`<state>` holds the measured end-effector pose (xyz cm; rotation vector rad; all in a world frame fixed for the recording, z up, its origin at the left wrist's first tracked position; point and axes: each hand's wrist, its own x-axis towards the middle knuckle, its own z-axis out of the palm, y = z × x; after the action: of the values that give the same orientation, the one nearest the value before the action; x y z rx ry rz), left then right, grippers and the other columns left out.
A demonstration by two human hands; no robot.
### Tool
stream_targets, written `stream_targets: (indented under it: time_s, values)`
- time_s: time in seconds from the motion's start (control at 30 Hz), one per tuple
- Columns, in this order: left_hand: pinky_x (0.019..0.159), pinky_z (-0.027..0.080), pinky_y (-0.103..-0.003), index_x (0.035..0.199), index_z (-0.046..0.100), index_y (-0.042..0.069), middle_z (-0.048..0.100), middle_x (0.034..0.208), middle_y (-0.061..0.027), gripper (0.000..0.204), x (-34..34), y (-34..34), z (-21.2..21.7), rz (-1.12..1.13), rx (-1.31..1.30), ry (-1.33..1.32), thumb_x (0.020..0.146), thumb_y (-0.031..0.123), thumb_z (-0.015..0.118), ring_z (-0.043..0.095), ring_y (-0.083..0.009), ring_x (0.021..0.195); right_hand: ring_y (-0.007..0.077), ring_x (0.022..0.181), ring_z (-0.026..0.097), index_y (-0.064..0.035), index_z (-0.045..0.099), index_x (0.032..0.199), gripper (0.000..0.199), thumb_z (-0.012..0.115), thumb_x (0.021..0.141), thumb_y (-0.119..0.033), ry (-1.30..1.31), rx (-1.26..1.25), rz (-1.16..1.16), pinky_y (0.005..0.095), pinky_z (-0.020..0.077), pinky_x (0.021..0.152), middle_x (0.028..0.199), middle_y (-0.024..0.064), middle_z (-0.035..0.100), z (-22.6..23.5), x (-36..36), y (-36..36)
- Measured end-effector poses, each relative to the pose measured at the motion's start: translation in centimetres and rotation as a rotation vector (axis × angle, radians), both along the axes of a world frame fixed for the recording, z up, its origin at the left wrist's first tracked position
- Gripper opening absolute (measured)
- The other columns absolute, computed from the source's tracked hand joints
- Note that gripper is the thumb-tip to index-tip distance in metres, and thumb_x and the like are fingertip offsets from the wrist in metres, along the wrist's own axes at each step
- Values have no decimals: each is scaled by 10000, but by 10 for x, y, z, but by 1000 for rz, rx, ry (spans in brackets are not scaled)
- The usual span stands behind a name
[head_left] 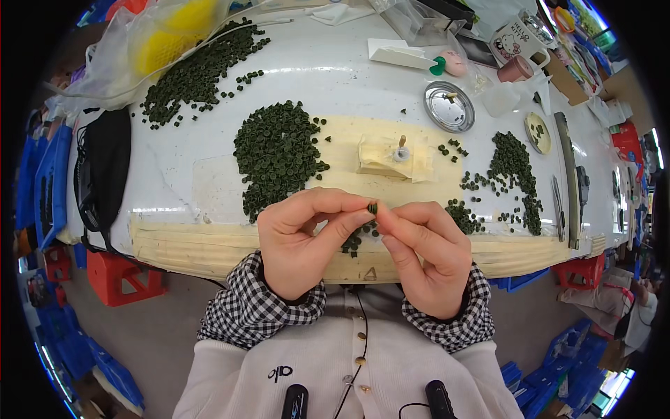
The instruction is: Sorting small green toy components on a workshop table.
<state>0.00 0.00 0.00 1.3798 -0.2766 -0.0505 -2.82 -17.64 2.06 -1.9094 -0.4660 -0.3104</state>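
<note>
Dark green is shown by the small piece [373, 207] at the centre and the heaped pieces [279, 153] at ten o'clock. The sleeves [241, 300] are checked in black and white. The tabletop [363, 80] is coloured white, the stool [112, 276] at eight o'clock red.

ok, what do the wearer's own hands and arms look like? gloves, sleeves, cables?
Left hand and right hand: both bare, no gloves. Forearms: gathered black-and-white checked sleeve covers. Above those, pale, off-white sleeves. No cable visible along either arm.
</note>
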Motion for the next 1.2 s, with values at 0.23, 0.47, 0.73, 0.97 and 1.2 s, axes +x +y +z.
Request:
stream_targets:
  time_s: [0.23, 0.47, 0.73, 0.97, 1.2]
  values:
    - [773, 532, -258, 968, 671, -50, 693, 941, -126, 132, -1, 0, 2, -27, -1, 40, 845, -89, 649, 654, -146, 857, 162, 734, 613, 2, 666, 1150, 341, 667, 817, 75, -58, -51, 31, 242, 502, 625, 935, 98, 628, -3, 4, -5]
    - [776, 535, -261, 971, 660, -51, 688, 945, -129, 129, 0, 0, 1, -50, 14, 35, 854, -99, 634, 652, -150, 860, 179, 735, 624, -2, 674, 1134, 354, 692, 787, 68, -86, -104, 28, 254, 513, 628, 925, 95, 634, -4, 5, -8]
    - [792, 534, -263, 986, 649, -53, 686, 960, -134, 138, 0, 1, -1, -34, -6, 8, 857, -99, 630, 653, -152, 879, 186, 736, 622, -2, 680, 1115, 335, 695, 786, 56, -106, -123, 0, 256, 512, 626, 929, 99, 631, 0, 8, -7]
    - [799, 534, -265, 989, 643, -52, 687, 968, -137, 140, 0, 0, 0, -32, -30, 25, 858, -99, 630, 656, -152, 884, 186, 739, 620, -2, 682, 1110, 328, 686, 788, 61, -107, -123, 7, 252, 505, 623, 932, 103, 631, 3, 10, -7]
    - [759, 528, -224, 1009, 658, -50, 698, 955, -104, 159, 0, 1, -3, -23, -51, 24, 850, -50, 671, 662, -117, 871, 188, 748, 625, -2, 684, 1105, 322, 682, 789, 62, -88, -117, 7, 253, 508, 630, 936, 110, 635, 3, 10, -6]
